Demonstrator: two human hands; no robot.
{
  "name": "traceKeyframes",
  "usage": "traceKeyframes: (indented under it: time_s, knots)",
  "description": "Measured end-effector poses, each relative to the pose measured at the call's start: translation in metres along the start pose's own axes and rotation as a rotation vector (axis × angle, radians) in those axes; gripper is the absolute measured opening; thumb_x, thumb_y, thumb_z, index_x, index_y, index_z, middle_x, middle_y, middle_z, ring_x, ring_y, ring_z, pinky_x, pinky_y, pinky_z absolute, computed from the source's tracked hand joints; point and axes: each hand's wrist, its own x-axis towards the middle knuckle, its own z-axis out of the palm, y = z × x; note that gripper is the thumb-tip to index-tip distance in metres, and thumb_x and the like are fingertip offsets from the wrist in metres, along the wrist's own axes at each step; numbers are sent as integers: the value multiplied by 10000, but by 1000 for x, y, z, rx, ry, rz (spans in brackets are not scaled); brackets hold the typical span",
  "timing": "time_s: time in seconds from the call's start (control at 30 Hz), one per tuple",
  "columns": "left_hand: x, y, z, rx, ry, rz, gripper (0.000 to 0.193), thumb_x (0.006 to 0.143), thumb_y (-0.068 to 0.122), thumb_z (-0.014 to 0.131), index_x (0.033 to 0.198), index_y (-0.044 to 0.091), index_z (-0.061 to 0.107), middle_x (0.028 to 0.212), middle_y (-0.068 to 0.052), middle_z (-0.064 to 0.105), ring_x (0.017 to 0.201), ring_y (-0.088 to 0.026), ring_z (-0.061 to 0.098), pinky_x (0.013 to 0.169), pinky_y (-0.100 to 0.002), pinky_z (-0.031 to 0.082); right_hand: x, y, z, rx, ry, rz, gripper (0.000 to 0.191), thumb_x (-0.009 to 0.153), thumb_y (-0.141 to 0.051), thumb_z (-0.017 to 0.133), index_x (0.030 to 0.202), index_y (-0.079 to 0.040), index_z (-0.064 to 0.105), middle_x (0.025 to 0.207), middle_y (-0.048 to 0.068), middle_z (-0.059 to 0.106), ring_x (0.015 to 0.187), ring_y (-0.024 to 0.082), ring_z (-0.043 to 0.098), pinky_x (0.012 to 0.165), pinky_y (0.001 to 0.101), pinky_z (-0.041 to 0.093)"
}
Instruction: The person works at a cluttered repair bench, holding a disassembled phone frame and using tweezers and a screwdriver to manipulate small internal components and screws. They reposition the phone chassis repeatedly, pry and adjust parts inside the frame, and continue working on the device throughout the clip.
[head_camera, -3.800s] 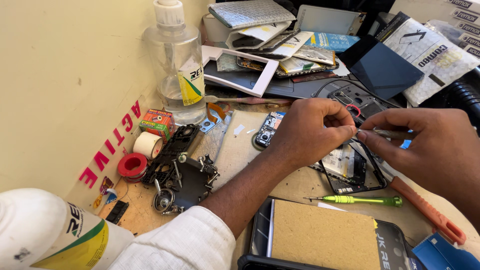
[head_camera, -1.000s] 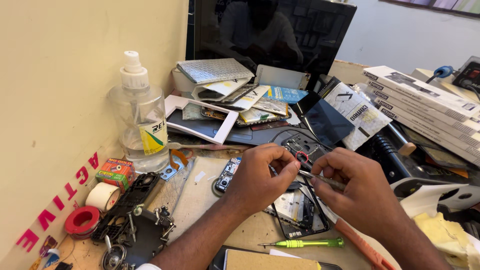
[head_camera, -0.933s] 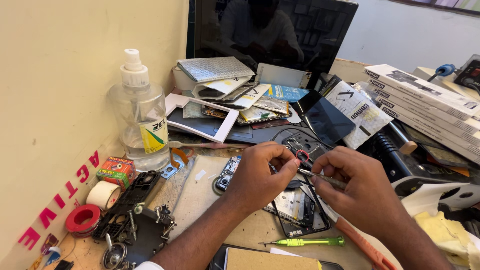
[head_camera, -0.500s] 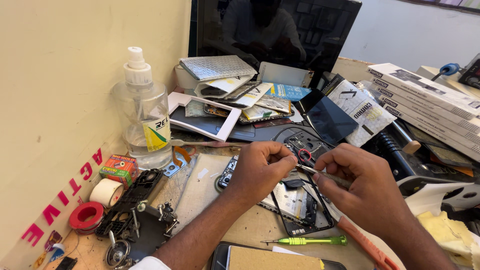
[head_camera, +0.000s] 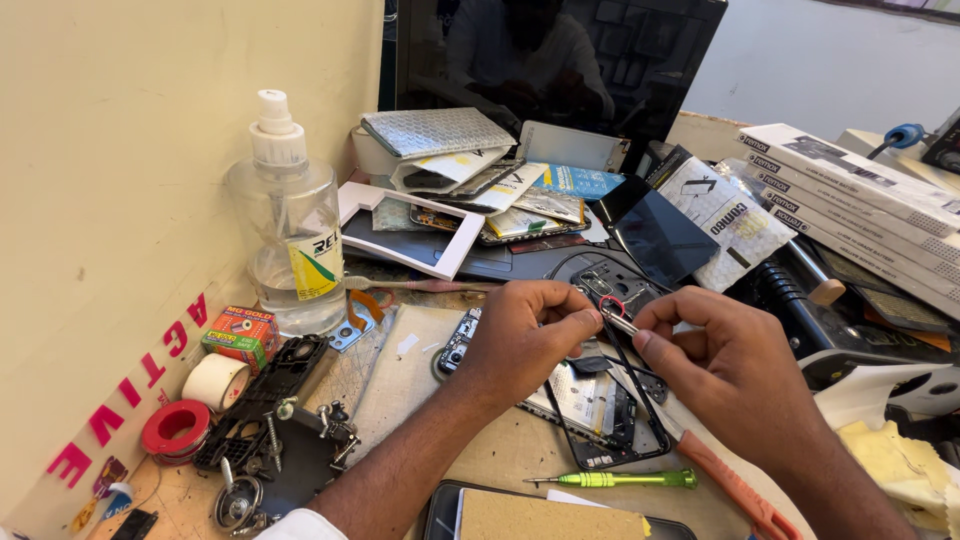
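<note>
My left hand (head_camera: 525, 340) and my right hand (head_camera: 725, 365) meet above an opened phone (head_camera: 600, 405) lying on the bench. My right hand pinches slim metal tweezers (head_camera: 622, 322), whose tip points left. My left fingertips close on a tiny red part (head_camera: 611, 303) at the tweezer tip. A black phone frame (head_camera: 640, 420) lies directly below both hands.
A clear pump bottle (head_camera: 290, 240) stands at the left by the wall. Tape rolls (head_camera: 215, 380), a small red-green box (head_camera: 240, 335) and black parts (head_camera: 280, 440) lie at the front left. A green screwdriver (head_camera: 620, 480), an orange-handled tool (head_camera: 735, 490), stacked white boxes (head_camera: 860, 200) and a dark monitor (head_camera: 560, 60) surround the work area.
The view has tilted up and shifted since the oldest frame. Both hands have stayed together over the phone, shifting slightly upward; the tweezers remain in my right hand.
</note>
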Motion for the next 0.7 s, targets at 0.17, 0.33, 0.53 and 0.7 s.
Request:
traceKeyframes:
  time_s: [0.17, 0.33, 0.53, 0.7]
  knots:
    - [-1, 0, 0, 11, 0, 17, 203, 902, 208, 719, 899, 10, 763, 716, 3, 715, 633, -35, 656, 566, -196, 519, 1, -4, 1, -21, 12, 89, 200, 912, -198, 704, 1023, -41, 760, 476, 56, 639, 388, 83, 556, 386, 279, 407]
    - [-4, 2, 0, 78, -4, 57, 199, 907, 202, 718, 879, 13, 773, 681, 6, 689, 617, -23, 597, 550, -214, 474, 1, -3, 1, -5, -29, 73, 184, 961, -146, 693, 1066, -26, 786, 496, 65, 620, 412, 79, 511, 403, 286, 352]
    - [-6, 6, 1, 124, -36, 86, 193, 899, 210, 721, 902, 24, 774, 694, 25, 703, 626, -10, 596, 557, -211, 481, 1, -1, 2, 340, -118, 183, 189, 932, -140, 670, 1045, 2, 724, 692, 7, 619, 454, 57, 437, 387, 263, 307]
    - [-9, 8, 1, 144, -59, 97, 208, 890, 220, 735, 934, 22, 781, 699, 20, 709, 629, -10, 605, 565, -210, 497, 0, 2, 3, 286, -89, 133, 190, 896, -113, 701, 1048, -2, 732, 727, 13, 625, 487, 56, 461, 418, 254, 339]
